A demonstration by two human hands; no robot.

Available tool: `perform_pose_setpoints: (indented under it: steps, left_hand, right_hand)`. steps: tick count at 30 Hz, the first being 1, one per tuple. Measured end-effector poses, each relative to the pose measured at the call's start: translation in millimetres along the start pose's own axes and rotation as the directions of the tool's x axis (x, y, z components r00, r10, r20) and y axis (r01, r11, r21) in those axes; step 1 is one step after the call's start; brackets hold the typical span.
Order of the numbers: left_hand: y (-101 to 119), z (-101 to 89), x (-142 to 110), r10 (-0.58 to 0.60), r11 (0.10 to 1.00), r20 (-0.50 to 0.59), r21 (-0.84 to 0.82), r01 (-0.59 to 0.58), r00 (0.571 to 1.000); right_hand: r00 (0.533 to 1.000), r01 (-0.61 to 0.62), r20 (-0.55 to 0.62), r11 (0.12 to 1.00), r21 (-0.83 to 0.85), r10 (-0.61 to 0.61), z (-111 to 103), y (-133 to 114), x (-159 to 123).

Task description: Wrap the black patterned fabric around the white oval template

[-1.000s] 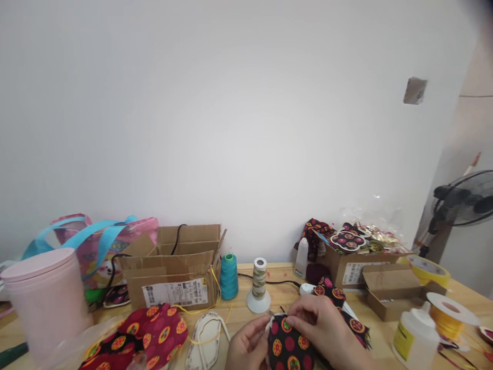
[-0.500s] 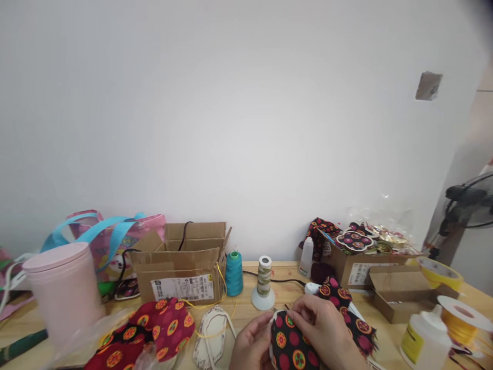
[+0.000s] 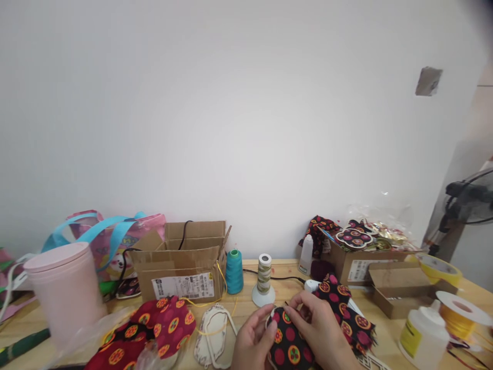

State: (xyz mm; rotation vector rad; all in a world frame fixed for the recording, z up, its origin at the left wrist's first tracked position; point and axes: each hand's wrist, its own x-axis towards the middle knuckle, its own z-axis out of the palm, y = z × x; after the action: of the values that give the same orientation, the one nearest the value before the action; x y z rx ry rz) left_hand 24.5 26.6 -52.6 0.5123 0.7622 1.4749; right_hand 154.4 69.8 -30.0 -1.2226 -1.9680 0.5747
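1. Head view, hands: the left hand [image 3: 252,341] and the right hand [image 3: 321,329] together pinch a black patterned fabric piece [image 3: 288,341], fingers pressed against its upper edge, low at centre above the wooden table [image 3: 385,336].
2. Head view, nearby: a white cut-out frame [image 3: 213,336] lies just left of the left hand; red patterned fabric [image 3: 162,326] lies further left; more black patterned fabric [image 3: 348,313] lies partly behind the right hand.
3. Head view, counts: two thread cones, one teal [image 3: 234,271] and one pale striped [image 3: 264,280]; three cardboard boxes, namely an open box [image 3: 181,267], a filled box [image 3: 356,262] and a flat box [image 3: 400,288].
4. Head view, edges: one pink container [image 3: 63,290] at left; one glue bottle [image 3: 419,334] and one yellow ribbon spool [image 3: 460,313] at right.
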Motion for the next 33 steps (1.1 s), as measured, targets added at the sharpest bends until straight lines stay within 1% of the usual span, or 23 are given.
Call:
perform_pose_setpoints:
  steps: [2,5,8,11,15,22,24,28,30,33]
  left_hand:
    - [-3,-5.5,3,0.045,0.999,-0.022,0.004,-0.045,0.999]
    - [-2,-10.6,6,0.025,0.999,-0.076,-0.021,-0.027,0.997]
    - [4,-9.8,6,0.004,0.999,-0.097,-0.045,-0.008,0.995]
    - [10,-6.0,3,-0.02,0.998,-0.09,-0.066,0.014,0.996]
    - [14,-3.1,1,-0.035,0.995,-0.09,-0.099,0.026,0.995]
    - [13,-5.3,1,-0.046,0.994,-0.064,-0.106,0.039,0.997]
    - [10,-8.2,4,-0.015,0.998,-0.077,-0.062,0.01,0.997]
    - [3,-13.7,8,0.1,0.991,-0.121,0.101,-0.088,0.988]
    - [3,-14.5,9,0.109,0.983,-0.124,0.159,-0.088,0.986]
    - [6,-14.4,7,0.105,0.979,-0.108,0.184,-0.084,0.989]
  right_hand:
    - [1.0,-0.011,0.015,0.998,0.057,0.011,-1,0,0]
    - [0.999,-0.048,0.031,0.974,0.22,0.043,-3,1,2]
    - [0.986,-0.162,0.11,0.893,0.421,0.127,-5,2,4]
    - [0.962,-0.265,0.205,0.813,0.519,0.183,-4,0,5]
    - [0.953,-0.297,0.23,0.777,0.556,0.2,-1,-4,5]
    - [0.954,-0.298,0.196,0.766,0.569,0.226,-2,-6,5]
    - [0.955,-0.297,0.201,0.753,0.587,0.22,-1,-6,4]
    - [0.96,-0.273,0.221,0.743,0.612,0.17,5,-3,2]
    - [0.962,-0.259,0.229,0.751,0.608,0.147,8,0,2]
    - [0.962,-0.25,0.244,0.748,0.615,0.121,11,2,1]
